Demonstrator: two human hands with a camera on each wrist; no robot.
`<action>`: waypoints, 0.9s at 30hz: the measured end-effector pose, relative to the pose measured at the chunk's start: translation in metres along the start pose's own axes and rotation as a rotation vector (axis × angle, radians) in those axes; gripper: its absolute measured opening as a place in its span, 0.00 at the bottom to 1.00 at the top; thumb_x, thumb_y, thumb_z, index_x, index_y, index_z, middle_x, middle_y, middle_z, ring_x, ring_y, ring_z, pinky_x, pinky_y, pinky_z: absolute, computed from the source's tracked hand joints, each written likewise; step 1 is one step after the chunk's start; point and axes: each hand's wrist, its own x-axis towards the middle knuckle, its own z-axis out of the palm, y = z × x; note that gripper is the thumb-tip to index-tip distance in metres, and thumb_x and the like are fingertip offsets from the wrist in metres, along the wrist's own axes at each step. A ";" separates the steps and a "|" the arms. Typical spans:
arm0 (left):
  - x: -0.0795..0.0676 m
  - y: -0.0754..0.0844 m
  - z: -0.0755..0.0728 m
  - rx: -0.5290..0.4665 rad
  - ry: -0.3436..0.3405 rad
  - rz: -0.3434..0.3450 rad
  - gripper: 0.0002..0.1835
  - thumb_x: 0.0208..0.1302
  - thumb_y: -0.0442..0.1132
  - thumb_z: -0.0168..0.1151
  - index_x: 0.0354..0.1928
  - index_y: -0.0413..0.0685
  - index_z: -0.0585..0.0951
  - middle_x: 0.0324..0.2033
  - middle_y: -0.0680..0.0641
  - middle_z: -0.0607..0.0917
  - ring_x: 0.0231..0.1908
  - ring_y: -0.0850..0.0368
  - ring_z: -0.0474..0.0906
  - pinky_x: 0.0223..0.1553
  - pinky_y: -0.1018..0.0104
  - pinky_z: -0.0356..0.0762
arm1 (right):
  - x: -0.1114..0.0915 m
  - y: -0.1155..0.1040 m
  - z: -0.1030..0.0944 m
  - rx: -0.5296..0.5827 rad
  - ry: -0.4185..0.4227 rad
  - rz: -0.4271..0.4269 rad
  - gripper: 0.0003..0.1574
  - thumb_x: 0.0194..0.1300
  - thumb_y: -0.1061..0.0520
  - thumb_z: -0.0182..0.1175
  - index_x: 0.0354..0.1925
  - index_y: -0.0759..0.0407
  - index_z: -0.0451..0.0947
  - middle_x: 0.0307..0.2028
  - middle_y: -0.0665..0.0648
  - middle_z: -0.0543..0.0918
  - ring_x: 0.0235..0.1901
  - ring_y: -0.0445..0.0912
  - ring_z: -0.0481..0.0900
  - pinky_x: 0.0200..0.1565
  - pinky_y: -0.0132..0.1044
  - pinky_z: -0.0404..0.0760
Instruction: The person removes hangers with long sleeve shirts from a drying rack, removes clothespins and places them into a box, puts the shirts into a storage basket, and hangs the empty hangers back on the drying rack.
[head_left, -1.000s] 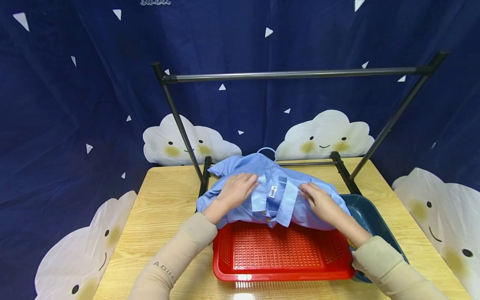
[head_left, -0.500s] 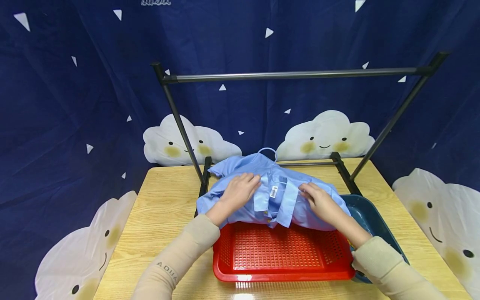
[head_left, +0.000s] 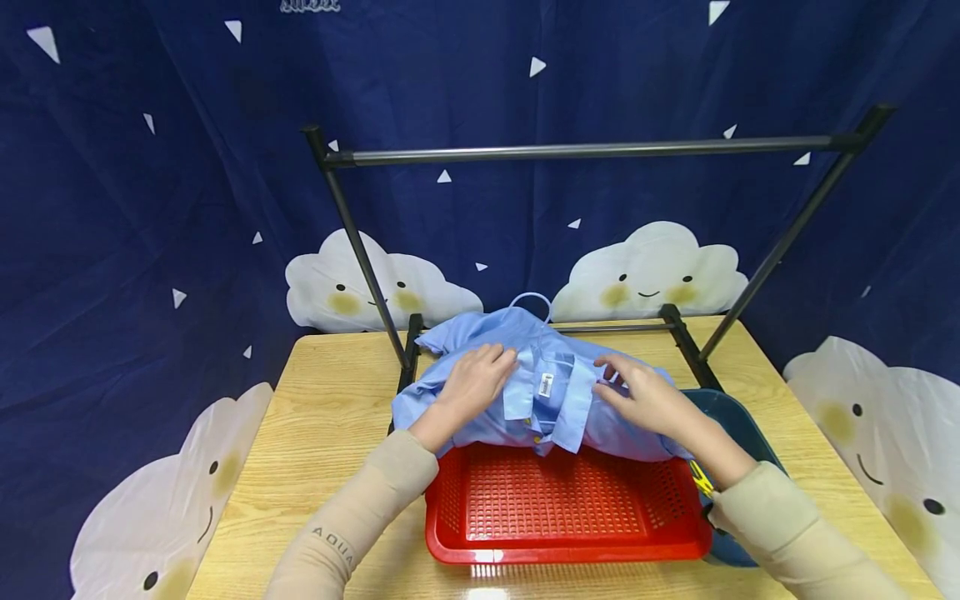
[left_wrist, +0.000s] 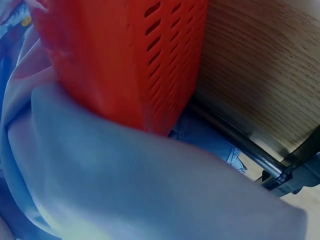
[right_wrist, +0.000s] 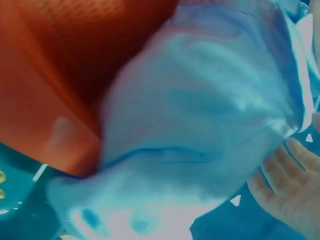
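A light blue shirt (head_left: 472, 425) lies over the back of a red basket (head_left: 555, 546), its collar spread apart and a white label (head_left: 546, 384) showing inside. A light hanger hook (head_left: 531, 295) rises behind the collar. My left hand (head_left: 476, 383) pinches the shirt at the left collar flap; the thumb is hidden in the head view. My right hand (head_left: 645, 396) is beside the right collar flap (head_left: 575, 408), thumb and fingers apart and loosely bent. In the right wrist view, the fingers of that hand (right_wrist: 295, 187) reach up to the blue cloth's edge.
A black clothes rack with a metal bar (head_left: 585, 151) stands on the wooden table (head_left: 315, 442) above the shirt. A dark teal tray (head_left: 742, 433) sits to the right, partly under the basket, with a yellow item (head_left: 701, 478) in it. A dark blue curtain (head_left: 480, 75) hangs behind.
My right hand has shifted slightly, its thumb and fingers spreading beside the collar. My left hand moved a little right with the collar flap and hook, then back.
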 end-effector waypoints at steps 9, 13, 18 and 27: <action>0.002 -0.001 -0.002 0.010 0.039 0.014 0.11 0.70 0.44 0.43 0.37 0.47 0.72 0.25 0.50 0.71 0.26 0.53 0.72 0.24 0.63 0.68 | 0.013 -0.022 0.000 -0.075 0.029 0.004 0.26 0.62 0.47 0.57 0.50 0.65 0.70 0.38 0.60 0.80 0.38 0.51 0.78 0.39 0.46 0.76; 0.002 -0.001 -0.003 0.018 0.042 0.014 0.09 0.69 0.43 0.45 0.36 0.47 0.72 0.24 0.50 0.71 0.26 0.53 0.71 0.25 0.63 0.68 | 0.016 -0.028 0.008 -0.115 0.082 0.039 0.26 0.60 0.47 0.58 0.48 0.65 0.69 0.35 0.62 0.79 0.34 0.52 0.78 0.36 0.48 0.75; 0.002 -0.002 -0.004 0.033 0.046 0.022 0.09 0.68 0.44 0.46 0.37 0.47 0.72 0.25 0.50 0.71 0.26 0.54 0.71 0.25 0.64 0.68 | 0.018 -0.031 0.017 -0.172 0.131 0.093 0.26 0.56 0.46 0.61 0.45 0.62 0.67 0.27 0.58 0.77 0.24 0.51 0.74 0.25 0.46 0.72; 0.002 -0.001 -0.005 0.037 0.055 0.021 0.08 0.67 0.43 0.48 0.36 0.47 0.73 0.25 0.50 0.72 0.27 0.54 0.71 0.26 0.64 0.69 | 0.018 -0.028 0.024 -0.198 0.113 0.191 0.23 0.48 0.54 0.59 0.41 0.64 0.66 0.27 0.63 0.78 0.23 0.57 0.75 0.23 0.52 0.71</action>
